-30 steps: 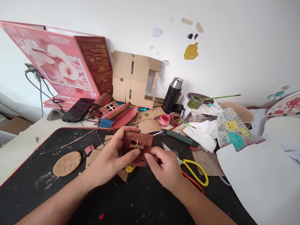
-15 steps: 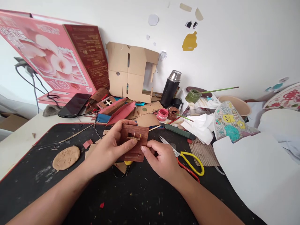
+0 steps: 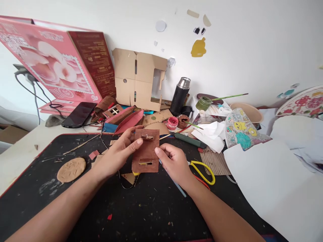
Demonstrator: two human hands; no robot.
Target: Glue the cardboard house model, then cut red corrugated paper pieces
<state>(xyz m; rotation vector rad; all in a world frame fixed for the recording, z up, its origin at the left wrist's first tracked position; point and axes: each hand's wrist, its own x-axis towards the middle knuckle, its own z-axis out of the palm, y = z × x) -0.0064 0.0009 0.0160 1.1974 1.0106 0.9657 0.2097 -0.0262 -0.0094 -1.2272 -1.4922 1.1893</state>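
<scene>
A brown panel (image 3: pixel 147 150) with two narrow openings is held mid-scene over a black mat (image 3: pixel 126 215). The left hand (image 3: pixel 118 153) clamps its left edge, thumb beside the far opening (image 3: pixel 147 137); the right hand's (image 3: pixel 176 164) thumb and forefinger seem to pinch its right edge. Squeezing too hard could crease it around the openings.

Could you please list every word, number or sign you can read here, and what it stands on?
No text reads clearly; these are too small or blurred:
Pink box: white lettering on its front, small lines on its dark red side.
Flat cardboard piece: a row of characters, seemingly upside-down digits.
Held brown panel: no writing shows.
</scene>
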